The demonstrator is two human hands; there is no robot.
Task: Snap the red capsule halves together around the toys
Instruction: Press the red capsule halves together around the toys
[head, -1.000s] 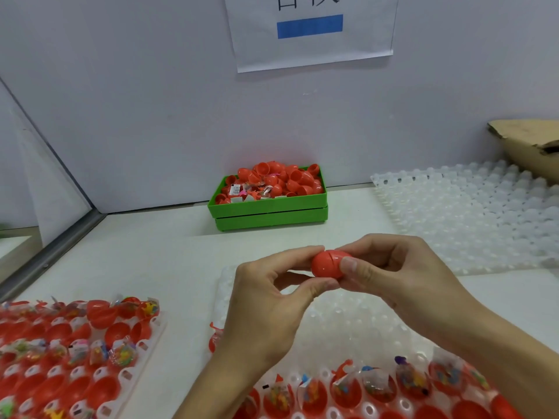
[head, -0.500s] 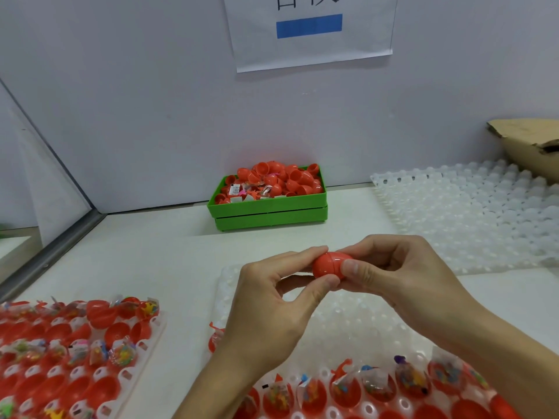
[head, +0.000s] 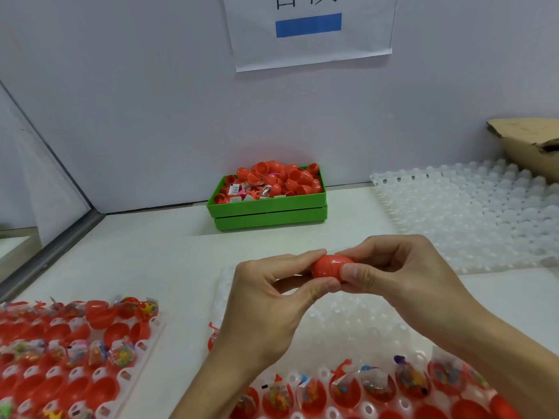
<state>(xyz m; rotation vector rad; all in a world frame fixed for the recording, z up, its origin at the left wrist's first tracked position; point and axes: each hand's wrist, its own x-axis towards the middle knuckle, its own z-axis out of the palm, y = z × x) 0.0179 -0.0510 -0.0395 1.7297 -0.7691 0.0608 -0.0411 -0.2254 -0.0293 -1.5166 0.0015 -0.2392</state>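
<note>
Red capsule (head: pixel 331 266) held above white tray (head: pixel 348 322), left hand (head: pixel 266 300) and right hand (head: pixel 402 276) each pinching one end: opposing grip squeezes halves shut. Seam looks closed. Green bin (head: pixel 267 207) behind tray.

A white paper sheet (head: pixel 311 31) is fixed to the wall. It carries large black characters along its upper edge; these are cut off by the frame and cannot be read. A solid blue bar (head: pixel 308 25) is printed below them. A small white label (head: pixel 234 189) lies among the contents of the green tray (head: pixel 267 207); its dark print is too small to read
</note>
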